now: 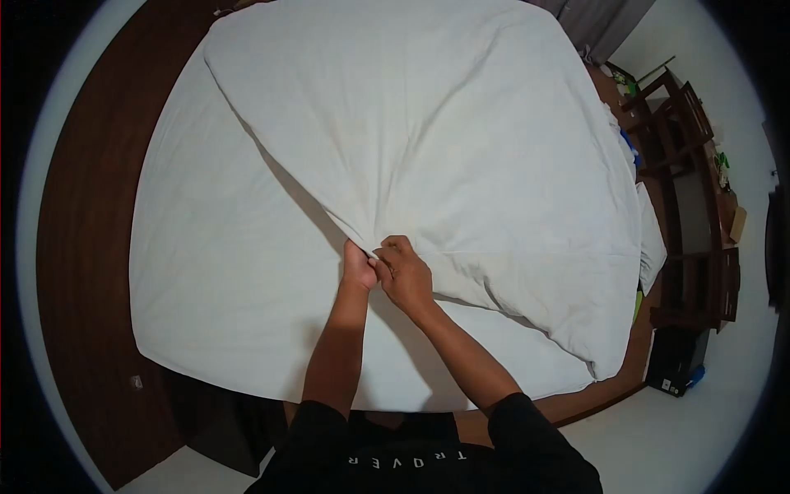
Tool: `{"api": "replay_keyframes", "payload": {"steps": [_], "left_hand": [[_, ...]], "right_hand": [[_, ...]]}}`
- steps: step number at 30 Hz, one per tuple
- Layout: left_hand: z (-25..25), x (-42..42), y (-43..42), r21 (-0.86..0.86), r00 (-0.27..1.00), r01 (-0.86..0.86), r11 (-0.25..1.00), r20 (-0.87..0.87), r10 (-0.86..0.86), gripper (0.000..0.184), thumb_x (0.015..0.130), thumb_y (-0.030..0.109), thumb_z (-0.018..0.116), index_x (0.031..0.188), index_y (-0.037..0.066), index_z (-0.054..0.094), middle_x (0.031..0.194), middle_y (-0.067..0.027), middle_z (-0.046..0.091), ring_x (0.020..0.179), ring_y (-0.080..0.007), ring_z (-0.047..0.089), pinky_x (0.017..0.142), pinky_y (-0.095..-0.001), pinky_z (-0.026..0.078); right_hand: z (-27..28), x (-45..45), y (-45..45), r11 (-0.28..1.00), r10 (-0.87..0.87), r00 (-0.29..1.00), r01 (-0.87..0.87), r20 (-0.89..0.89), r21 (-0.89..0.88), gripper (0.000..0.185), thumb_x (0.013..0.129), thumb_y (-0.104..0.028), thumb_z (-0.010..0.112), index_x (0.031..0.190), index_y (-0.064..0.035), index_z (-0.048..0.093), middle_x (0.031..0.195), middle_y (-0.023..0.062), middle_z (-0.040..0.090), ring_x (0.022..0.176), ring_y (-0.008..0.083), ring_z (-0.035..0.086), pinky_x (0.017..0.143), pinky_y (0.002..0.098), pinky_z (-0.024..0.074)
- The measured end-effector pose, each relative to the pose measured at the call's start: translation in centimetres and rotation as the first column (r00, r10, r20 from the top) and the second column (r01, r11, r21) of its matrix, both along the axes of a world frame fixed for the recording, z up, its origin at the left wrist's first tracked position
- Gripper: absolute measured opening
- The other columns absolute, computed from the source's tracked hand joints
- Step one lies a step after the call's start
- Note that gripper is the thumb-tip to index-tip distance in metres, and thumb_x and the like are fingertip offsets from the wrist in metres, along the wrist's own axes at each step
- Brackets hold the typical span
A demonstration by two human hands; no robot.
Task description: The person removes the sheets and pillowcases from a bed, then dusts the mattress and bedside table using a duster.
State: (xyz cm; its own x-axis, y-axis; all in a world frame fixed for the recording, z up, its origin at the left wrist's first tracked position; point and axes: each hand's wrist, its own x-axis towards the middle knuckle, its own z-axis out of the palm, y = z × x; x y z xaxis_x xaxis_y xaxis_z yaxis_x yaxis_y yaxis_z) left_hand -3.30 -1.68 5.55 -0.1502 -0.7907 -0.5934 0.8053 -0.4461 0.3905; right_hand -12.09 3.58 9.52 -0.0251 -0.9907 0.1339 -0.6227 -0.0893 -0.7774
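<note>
A large white duvet cover [461, 148] is spread over the bed, with one corner drawn up toward me near the middle. My left hand [359, 267] is closed on its edge, thumb side up, partly under the fabric. Right beside it, my right hand [405, 272] pinches the same edge, fingers bent over the cloth. Creases fan out from where both hands meet. Below and to the left lies the flat white fitted sheet [214, 247] on the mattress. What lies inside the gripped fold is hidden.
A dark wooden headboard-like panel [90, 247] runs along the left. At the right stand a wooden desk and chair [675, 123], a white pillow [652, 239] by the bed's edge, and a black box [675, 362] on the floor. A grey curtain [601, 25] hangs at the far right.
</note>
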Motion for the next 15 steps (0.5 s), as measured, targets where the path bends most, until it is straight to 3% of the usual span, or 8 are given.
{"api": "replay_keyframes", "payload": {"steps": [5,7,9,10,11,12,14,15], "left_hand": [[-2.6,3.7,0.9,0.001,0.978,0.138,0.990,0.160,-0.137,0.029,0.085,0.021,0.037,0.100,0.002,0.052,0.096,-0.0086,0.057,0.082,-0.0197,0.056,0.064,-0.0280,0.049],[-2.8,4.8,1.1,0.040,0.971,0.084,0.996,0.222,-0.091,0.028,0.085,0.017,0.038,0.104,0.000,0.050,0.098,-0.0104,0.056,0.087,-0.0229,0.056,0.070,-0.0338,0.050],[-1.7,6.3,1.7,0.079,0.977,-0.112,0.991,0.192,0.095,0.025,0.083,0.013,0.040,0.102,0.002,0.052,0.088,-0.0067,0.058,0.069,-0.0155,0.057,0.050,-0.0256,0.048],[-2.1,9.1,2.4,0.127,0.960,-0.103,0.987,0.271,0.065,0.019,0.082,0.012,0.043,0.095,0.005,0.053,0.081,-0.0039,0.058,0.058,-0.0117,0.054,0.047,-0.0235,0.045],[-1.7,12.7,3.1,0.122,0.995,0.039,0.992,0.084,-0.050,0.011,0.082,0.011,0.043,0.086,0.008,0.053,0.069,0.0002,0.056,0.046,-0.0079,0.046,0.040,-0.0216,0.040],[2.0,12.0,3.8,0.175,0.961,-0.130,0.976,0.263,0.081,0.010,0.083,0.010,0.042,0.080,0.009,0.052,0.061,0.0024,0.049,0.040,-0.0061,0.035,0.034,-0.0192,0.032],[4.5,14.8,4.2,0.095,0.987,-0.034,0.995,0.161,0.018,0.012,0.084,0.011,0.041,0.075,0.009,0.049,0.056,0.0035,0.045,0.040,-0.0047,0.032,0.034,-0.0175,0.028],[5.8,14.4,4.1,0.110,0.986,-0.010,0.994,0.166,-0.008,0.012,0.084,0.011,0.041,0.075,0.009,0.049,0.056,0.0035,0.045,0.040,-0.0047,0.032,0.034,-0.0175,0.028]], "right_hand": [[1.6,2.3,1.6,0.994,-0.108,0.994,0.108,0.019,0.023,0.010,0.075,-0.016,0.059,0.078,-0.0058,0.060,0.086,0.0053,0.053,0.065,0.0246,0.055,0.057,0.0350,0.0439],[1.2,2.7,1.9,0.994,-0.106,0.994,0.105,0.019,0.043,0.012,0.076,-0.017,0.059,0.077,-0.0051,0.059,0.083,0.0059,0.052,0.065,0.0242,0.055,0.058,0.0352,0.0439],[1.1,2.4,3.4,0.988,-0.144,0.989,0.142,0.034,0.065,0.015,0.077,-0.020,0.057,0.075,-0.0047,0.059,0.083,0.0063,0.053,0.064,0.0239,0.055,0.057,0.0346,0.0437],[0.8,2.3,4.8,0.984,-0.155,0.982,0.144,0.109,0.103,0.018,0.078,-0.022,0.056,0.077,-0.0043,0.059,0.082,0.0073,0.053,0.064,0.0239,0.055,0.057,0.0337,0.0435],[0.5,2.4,6.7,0.978,-0.171,0.968,0.144,0.185,0.152,0.021,0.079,-0.024,0.055,0.078,-0.0040,0.059,0.081,0.0082,0.054,0.064,0.0239,0.055,0.056,0.0327,0.0432],[-0.3,2.2,8.6,0.967,-0.214,0.958,0.180,0.189,0.181,0.021,0.079,-0.024,0.055,0.078,-0.0040,0.059,0.081,0.0082,0.054,0.064,0.0239,0.055,0.056,0.0327,0.0432],[-3.0,2.0,12.6,0.862,-0.164,0.969,0.049,0.186,0.504,0.023,0.080,-0.027,0.055,0.080,-0.0038,0.058,0.075,0.0076,0.055,0.061,0.0193,0.054,0.055,0.0302,0.0424],[-5.6,2.4,14.3,0.853,-0.190,0.964,0.068,0.188,0.517,0.023,0.080,-0.027,0.055,0.080,-0.0038,0.058,0.075,0.0076,0.055,0.061,0.0193,0.054,0.055,0.0302,0.0424]]}}
